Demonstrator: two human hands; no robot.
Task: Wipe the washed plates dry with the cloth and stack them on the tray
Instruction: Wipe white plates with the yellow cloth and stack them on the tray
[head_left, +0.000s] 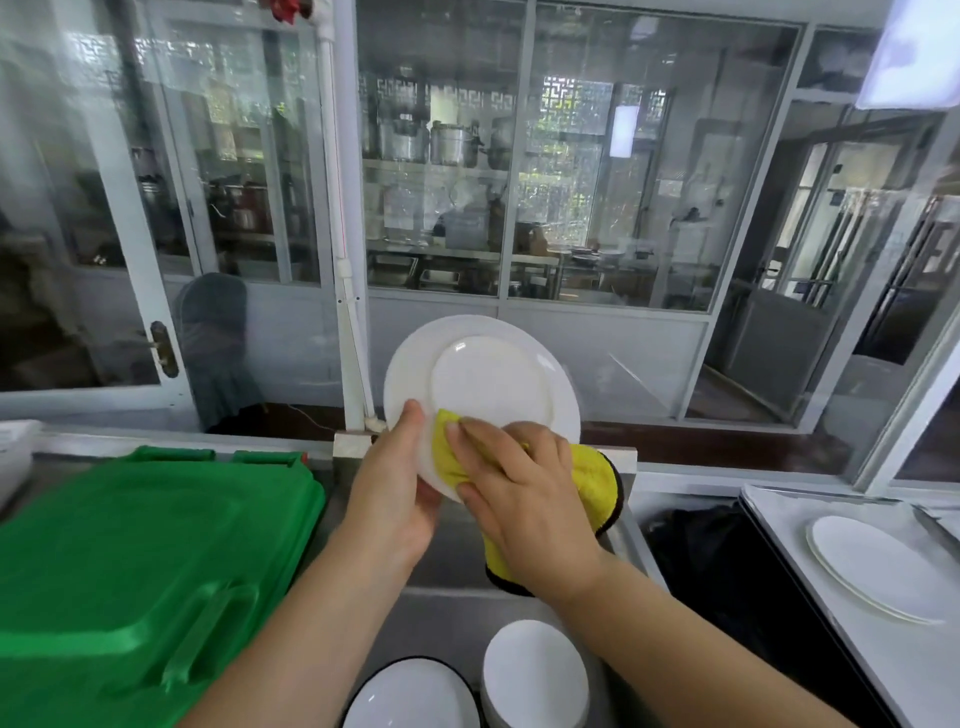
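White plate (493, 374); yellow, black-edged cloth (592, 473); green lid (130, 545).

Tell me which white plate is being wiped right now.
The upright plate gripped by the left hand, yellow cloth pressed on it; the others lie flat.

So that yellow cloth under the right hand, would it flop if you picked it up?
Probably floppy: the yellow cloth droops below the right hand and folds over the edge of the plate. It looks light and fluffy, so it likely grips rather than slides. Nothing suggests that it is fragile, unlike the plate, which the left hand holds by its rim.
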